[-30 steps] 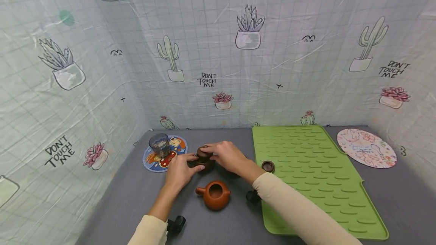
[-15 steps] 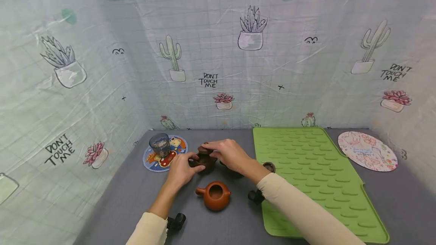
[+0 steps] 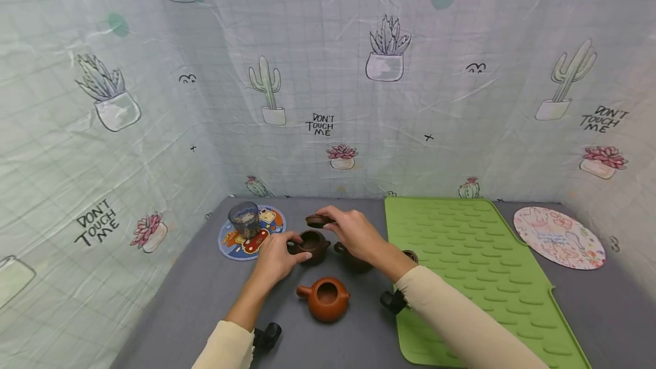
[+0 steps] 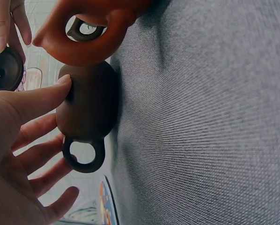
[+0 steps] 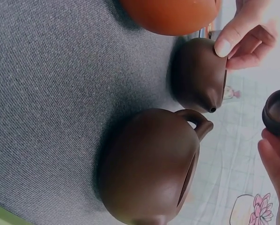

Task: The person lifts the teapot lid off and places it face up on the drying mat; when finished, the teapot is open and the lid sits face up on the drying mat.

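My left hand (image 3: 277,258) holds a small dark brown teapot (image 4: 89,103) steady, its thumb on the near side of the rim and its fingers on the far side. The teapot's top is uncovered. Above it, my right hand (image 3: 356,238) pinches a round dark lid (image 3: 318,221), its hollow underside showing in the left wrist view. Below my right hand stands a larger dark brown teapot (image 5: 147,164), open-topped and partly hidden by that hand in the head view. An orange-brown teapot (image 3: 328,307) without a lid stands nearer to me.
A tinted glass (image 3: 244,221) stands on a colourful round coaster (image 3: 227,248) at the left. A green ridged mat (image 3: 461,278) covers the right side, with a small dark lid (image 3: 411,255) at its left edge, partly behind my forearm. A floral oval mat (image 3: 558,238) lies farther right.
My right hand has lifted the lid up off the small teapot and slightly to the right, uncovering its opening. My left hand stays on the teapot. The head view has shifted slightly.
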A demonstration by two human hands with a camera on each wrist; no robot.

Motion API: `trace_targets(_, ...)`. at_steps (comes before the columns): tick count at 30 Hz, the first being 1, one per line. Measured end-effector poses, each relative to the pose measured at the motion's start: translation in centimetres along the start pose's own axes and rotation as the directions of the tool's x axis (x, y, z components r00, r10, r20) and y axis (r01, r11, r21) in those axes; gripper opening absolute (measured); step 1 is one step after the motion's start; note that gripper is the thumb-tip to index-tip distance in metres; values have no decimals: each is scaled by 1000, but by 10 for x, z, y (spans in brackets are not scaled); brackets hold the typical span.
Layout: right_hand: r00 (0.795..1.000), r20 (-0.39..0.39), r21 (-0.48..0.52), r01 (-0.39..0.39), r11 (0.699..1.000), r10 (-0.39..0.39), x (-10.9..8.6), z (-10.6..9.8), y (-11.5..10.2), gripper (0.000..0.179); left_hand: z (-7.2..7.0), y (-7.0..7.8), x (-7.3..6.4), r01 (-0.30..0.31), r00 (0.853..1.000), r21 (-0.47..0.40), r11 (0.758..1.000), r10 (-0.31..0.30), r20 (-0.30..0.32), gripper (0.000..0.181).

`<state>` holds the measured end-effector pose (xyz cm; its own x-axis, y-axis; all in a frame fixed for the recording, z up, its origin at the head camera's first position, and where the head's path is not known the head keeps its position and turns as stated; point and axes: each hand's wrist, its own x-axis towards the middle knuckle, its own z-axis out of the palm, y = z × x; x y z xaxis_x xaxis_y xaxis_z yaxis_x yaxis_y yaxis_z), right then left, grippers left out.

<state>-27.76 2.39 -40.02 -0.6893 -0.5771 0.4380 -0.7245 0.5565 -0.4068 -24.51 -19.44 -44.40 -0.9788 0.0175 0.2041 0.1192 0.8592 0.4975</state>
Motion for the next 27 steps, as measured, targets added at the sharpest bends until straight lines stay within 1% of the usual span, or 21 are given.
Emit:
trace_targets(8, 999, -49, -14, -11, 1000, 11, -1, -4, 3, 34, 2, -1, 0, -2, 1000, 15, 1000, 2, -4, 32)
trace_targets(12, 997, -77, -9, -13, 1000, 12, -1, -6, 5, 33, 2, -1, -1, 1, 1000, 7, 1000, -1, -5, 31)
trace_targets(16, 996, -92, 45, 1, 999, 3, 0, -8, 7, 29, 2, -1, 0, 2, 1000, -3, 1000, -2, -5, 30)
trace_targets(20, 994, -112, 97, 24, 995, -13, -1, -11, 9, 18, 2, -1, 0, 1, 1000, -4, 1000, -1, -6, 31)
trace_targets(23, 993, -118, 91, 21, 996, -10, -2, -13, 12, 13, 2, -1, 0, -3, 1000, -4, 1000, 2, -7, 31)
trace_targets(27, 993, -114, 91, 6, 996, 4, -3, -17, 16, 15, 2, -1, 0, -5, 1000, -8, 1000, 5, -10, 31)
